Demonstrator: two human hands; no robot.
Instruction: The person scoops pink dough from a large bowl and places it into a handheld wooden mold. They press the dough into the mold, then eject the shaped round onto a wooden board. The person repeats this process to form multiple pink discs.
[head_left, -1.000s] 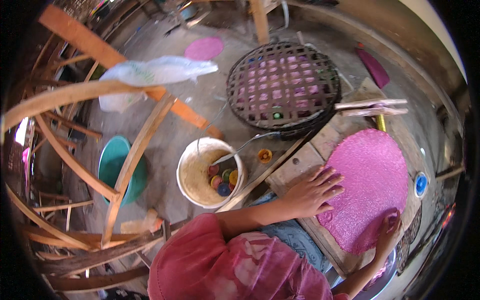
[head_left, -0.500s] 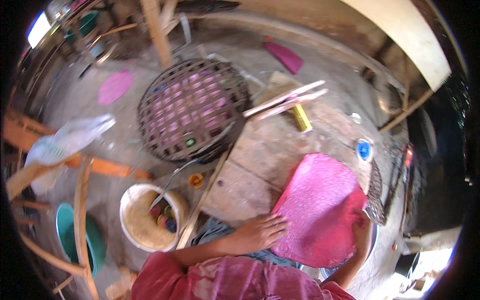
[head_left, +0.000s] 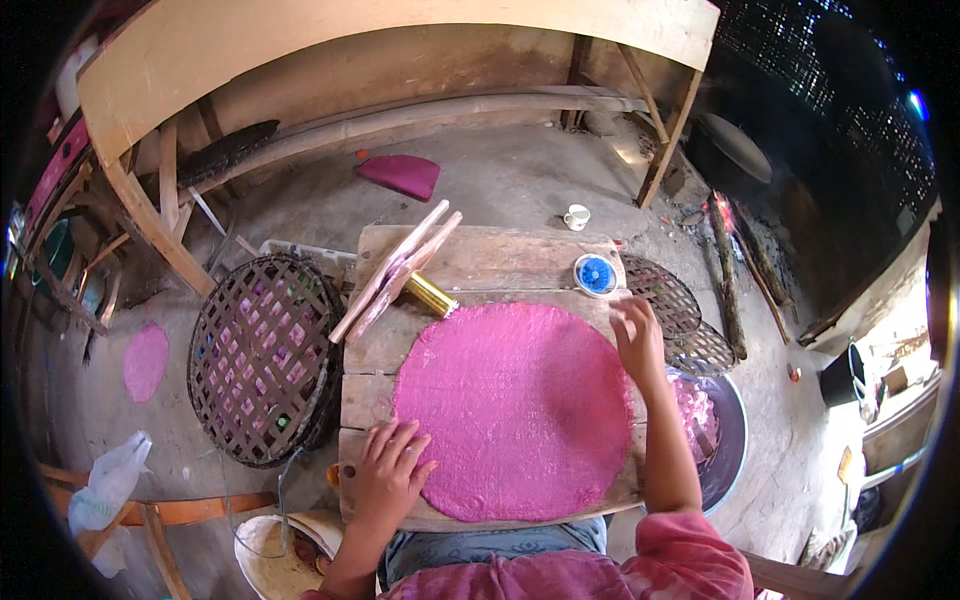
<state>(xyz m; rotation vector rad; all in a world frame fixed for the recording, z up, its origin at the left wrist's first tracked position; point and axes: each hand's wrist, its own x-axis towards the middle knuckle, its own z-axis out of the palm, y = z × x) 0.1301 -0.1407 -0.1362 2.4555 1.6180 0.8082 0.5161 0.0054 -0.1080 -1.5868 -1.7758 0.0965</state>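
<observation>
A large round sheet of pink dough point(head_left: 515, 405) lies flat on a low wooden board point(head_left: 530, 262). My left hand point(head_left: 392, 462) rests at its lower left edge, fingers spread and the tips touching it, open. Beyond the right edge of the dough, my right hand point(head_left: 640, 338) is raised with its fingers bent and apart, holding nothing that I can see. Nearest to it is a small round tub with blue contents point(head_left: 595, 274). Two pale wooden sticks point(head_left: 398, 270) and a yellow cylinder point(head_left: 432, 295) lie at the board's upper left.
Left of the board stands a round lattice basket point(head_left: 262, 360) over pink pieces. A metal basin point(head_left: 738, 440) with pink pieces sits at my right. Farther right are a burning fire point(head_left: 725, 215) with logs and a dark pot point(head_left: 730, 150). A white bucket point(head_left: 262, 570) is at lower left.
The dough sheet, tilted and held at its right edge by my right hand before, now lies flat on the board. That hand has let go and moved up. My view has turned.
</observation>
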